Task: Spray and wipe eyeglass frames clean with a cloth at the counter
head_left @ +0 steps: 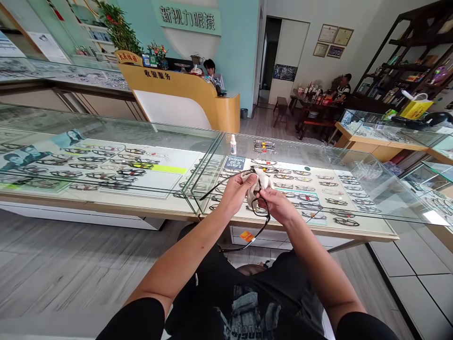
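Note:
Black-framed glasses are held over the front part of a glass display case, one temple arm pointing left and the other hanging down with an orange tag. My left hand pinches a pale cloth around one lens area. My right hand grips the frame near the bridge, against the cloth's lower edge. The cloth hides part of the frame. Beyond the hands, a small white spray bottle stands upright on the glass top.
Rows of glasses lie inside the case, beside a dark sign. Another glass case adjoins on the left. A person sits behind the curved counter; people sit at a table at back right.

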Action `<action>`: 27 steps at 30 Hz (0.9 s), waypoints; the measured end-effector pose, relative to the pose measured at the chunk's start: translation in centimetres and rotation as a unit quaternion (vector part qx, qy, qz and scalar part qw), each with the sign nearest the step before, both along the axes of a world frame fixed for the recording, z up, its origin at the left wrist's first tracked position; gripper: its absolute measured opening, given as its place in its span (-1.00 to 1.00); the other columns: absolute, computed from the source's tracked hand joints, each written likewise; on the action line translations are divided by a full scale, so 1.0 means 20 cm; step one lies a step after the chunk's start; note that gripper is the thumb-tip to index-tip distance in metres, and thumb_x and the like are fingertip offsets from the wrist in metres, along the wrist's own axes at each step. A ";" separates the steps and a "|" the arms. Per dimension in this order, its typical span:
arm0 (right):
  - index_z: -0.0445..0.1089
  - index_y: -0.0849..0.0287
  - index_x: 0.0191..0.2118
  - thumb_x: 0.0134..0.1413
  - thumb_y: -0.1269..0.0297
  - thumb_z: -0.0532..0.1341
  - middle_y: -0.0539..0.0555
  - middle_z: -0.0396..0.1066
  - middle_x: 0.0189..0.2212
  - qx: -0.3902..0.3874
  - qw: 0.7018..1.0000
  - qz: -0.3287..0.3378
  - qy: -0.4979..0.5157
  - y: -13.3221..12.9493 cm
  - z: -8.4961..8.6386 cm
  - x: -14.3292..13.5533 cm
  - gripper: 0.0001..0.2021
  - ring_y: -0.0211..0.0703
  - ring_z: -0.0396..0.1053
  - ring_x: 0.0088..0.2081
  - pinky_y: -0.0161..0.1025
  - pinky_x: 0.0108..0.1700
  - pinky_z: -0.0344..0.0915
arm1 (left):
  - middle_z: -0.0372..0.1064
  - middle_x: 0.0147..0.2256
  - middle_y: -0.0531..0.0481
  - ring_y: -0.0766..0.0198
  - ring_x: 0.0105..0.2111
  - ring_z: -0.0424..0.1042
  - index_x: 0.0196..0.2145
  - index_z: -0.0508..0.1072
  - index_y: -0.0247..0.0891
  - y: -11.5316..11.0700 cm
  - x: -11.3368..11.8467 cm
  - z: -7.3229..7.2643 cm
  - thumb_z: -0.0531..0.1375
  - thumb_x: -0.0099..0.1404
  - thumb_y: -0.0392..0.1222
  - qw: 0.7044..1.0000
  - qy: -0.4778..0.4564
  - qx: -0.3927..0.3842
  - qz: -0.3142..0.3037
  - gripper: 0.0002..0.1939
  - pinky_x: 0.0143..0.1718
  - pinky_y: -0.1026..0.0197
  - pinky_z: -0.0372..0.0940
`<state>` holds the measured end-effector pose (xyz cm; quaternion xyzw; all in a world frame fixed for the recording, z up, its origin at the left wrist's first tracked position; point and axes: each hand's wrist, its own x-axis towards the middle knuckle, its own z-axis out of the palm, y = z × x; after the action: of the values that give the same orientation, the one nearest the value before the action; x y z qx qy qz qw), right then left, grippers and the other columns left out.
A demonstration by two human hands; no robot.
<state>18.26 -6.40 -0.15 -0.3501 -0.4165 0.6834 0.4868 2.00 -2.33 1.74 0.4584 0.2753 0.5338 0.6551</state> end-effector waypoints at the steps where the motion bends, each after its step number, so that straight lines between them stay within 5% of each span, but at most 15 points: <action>1: 0.65 0.18 -0.34 -0.13 -0.16 0.62 0.00 0.40 -0.51 0.004 1.000 -0.006 -0.004 0.00 -0.01 0.00 -0.53 -0.26 0.14 -0.45 -0.22 -0.34 0.09 | 0.46 -0.46 0.07 0.40 -0.52 0.39 -0.33 0.51 -0.28 0.01 0.00 0.00 0.54 0.13 0.25 1.000 0.000 0.001 -0.002 -0.45 -0.47 0.30 0.32; 5: 0.67 0.10 -0.32 -0.01 -0.21 0.54 0.01 0.40 -0.47 0.067 0.992 -0.073 -0.076 -0.02 0.00 0.04 -0.56 -0.16 0.22 -0.36 -0.17 -0.22 0.19 | 0.44 -0.48 0.06 0.37 -0.52 0.41 -0.34 0.49 -0.29 0.05 -0.04 -0.01 0.53 0.14 0.29 0.999 0.001 -0.028 -0.029 -0.43 -0.46 0.29 0.35; 8: 0.69 0.03 -0.21 0.22 -0.10 0.44 0.04 0.46 -0.38 0.178 0.954 -0.123 -0.207 -0.06 0.03 0.09 -0.70 -0.08 0.29 -0.29 -0.13 -0.16 0.22 | 0.43 -0.50 0.05 0.33 -0.54 0.40 -0.36 0.50 -0.30 0.08 -0.07 -0.03 0.55 0.08 0.29 0.996 0.015 -0.064 -0.068 -0.40 -0.49 0.27 0.34; 14: 0.68 -0.02 -0.01 0.47 0.22 0.25 0.07 0.54 -0.33 0.433 0.785 -0.112 -0.428 -0.12 0.12 0.12 -0.79 -0.09 0.36 -0.32 -0.09 -0.14 0.17 | 0.48 -0.45 0.00 0.34 -0.48 0.46 -0.34 0.58 -0.33 0.06 -0.06 -0.03 0.60 0.09 0.15 0.985 -0.011 -0.100 -0.139 -0.50 -0.39 0.30 0.38; 21: 0.67 -0.02 0.08 0.53 0.29 0.24 0.05 0.49 -0.35 0.580 0.567 -0.133 -0.570 -0.12 0.15 0.12 -0.76 -0.13 0.27 -0.32 -0.10 -0.18 0.04 | 0.46 -0.48 0.07 0.42 -0.53 0.40 -0.35 0.54 -0.34 0.03 -0.03 -0.03 0.65 -0.01 0.03 0.977 -0.036 -0.156 -0.138 -0.49 -0.49 0.36 0.31; 27: 0.63 0.03 0.10 0.53 0.38 0.21 0.06 0.42 -0.36 0.626 0.460 -0.125 -0.616 -0.15 0.15 0.09 -0.75 -0.07 0.19 -0.28 -0.07 -0.19 -0.02 | 0.44 -0.48 0.06 0.39 -0.53 0.42 -0.37 0.51 -0.33 0.01 -0.02 -0.04 0.65 -0.01 0.02 0.970 -0.039 -0.187 -0.150 -0.49 -0.51 0.35 0.33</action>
<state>20.06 -9.31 2.83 -0.3297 -0.8760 -0.2230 0.2723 1.65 -2.10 1.00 0.3425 0.2730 0.3859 0.8119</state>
